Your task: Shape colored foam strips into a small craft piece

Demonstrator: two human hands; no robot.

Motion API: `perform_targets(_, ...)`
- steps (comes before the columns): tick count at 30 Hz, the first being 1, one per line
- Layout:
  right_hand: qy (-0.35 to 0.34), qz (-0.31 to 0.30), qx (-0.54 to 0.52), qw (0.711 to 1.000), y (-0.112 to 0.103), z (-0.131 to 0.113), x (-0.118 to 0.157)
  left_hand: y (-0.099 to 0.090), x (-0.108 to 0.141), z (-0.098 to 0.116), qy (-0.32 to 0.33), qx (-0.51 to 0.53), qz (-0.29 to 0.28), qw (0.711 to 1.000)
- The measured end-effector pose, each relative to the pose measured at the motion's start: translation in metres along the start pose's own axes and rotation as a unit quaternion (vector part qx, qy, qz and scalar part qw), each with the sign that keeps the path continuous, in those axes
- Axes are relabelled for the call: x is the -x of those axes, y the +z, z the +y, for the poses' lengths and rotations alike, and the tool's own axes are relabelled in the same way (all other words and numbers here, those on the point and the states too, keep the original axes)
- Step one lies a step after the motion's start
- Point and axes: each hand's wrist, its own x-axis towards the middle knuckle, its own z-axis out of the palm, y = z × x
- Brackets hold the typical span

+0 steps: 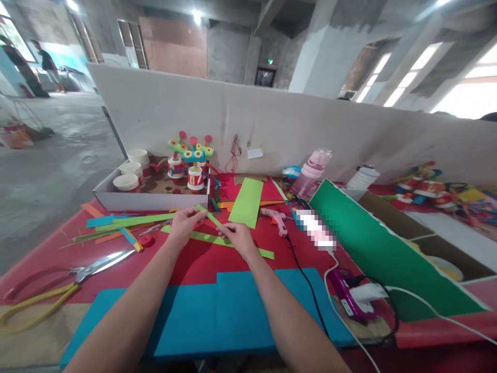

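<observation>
Between my two hands is a short green paper strip, stretched at a slant above the red table covering. My left hand pinches its upper left end, and my right hand pinches the lower right end. Beneath them a longer green paper strip lies flat. Just beyond my right hand rests a wide green paper sheet. A pink glue gun lies to its right, its black cord running toward me. Left of my hands are loose coloured strips and a small red roll.
Large scissors lie at the left. Behind stands a white box with paper cups and cup figures. At right are a green box side, a purple power strip and a pink bottle. Blue sheets lie in front.
</observation>
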Motion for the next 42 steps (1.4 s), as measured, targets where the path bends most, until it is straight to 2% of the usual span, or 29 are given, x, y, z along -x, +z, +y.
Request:
perform_targets(6,-0.002,-0.014,-0.026,1.000,0.000,0.000,0.000,0.006,0.004,-0.011,-0.025,-0.027,-0.102,0.994)
perform_targets(15,0.040,-0.029,-0.061,0.997,0.001,-0.010,0.005,0.010,0.008,-0.004,-0.011,0.028,-0.052,0.998)
perform_targets(20,0.010,-0.022,-0.048,0.999,0.002,-0.010,0.005,0.013,0.010,-0.005,-0.059,-0.038,-0.129,0.989)
perform_targets(27,-0.042,-0.017,0.040,0.998,0.003,-0.006,0.004,0.007,0.004,-0.014,-0.030,-0.071,-0.070,0.995)
perform_targets(36,-0.012,-0.017,-0.007,1.000,0.003,-0.003,0.003,0.007,0.004,-0.013,-0.009,-0.063,-0.071,0.995)
perform_targets(42,0.016,-0.016,-0.067,0.997,0.005,-0.012,0.006,0.008,0.005,-0.011,-0.001,-0.084,-0.058,0.995)
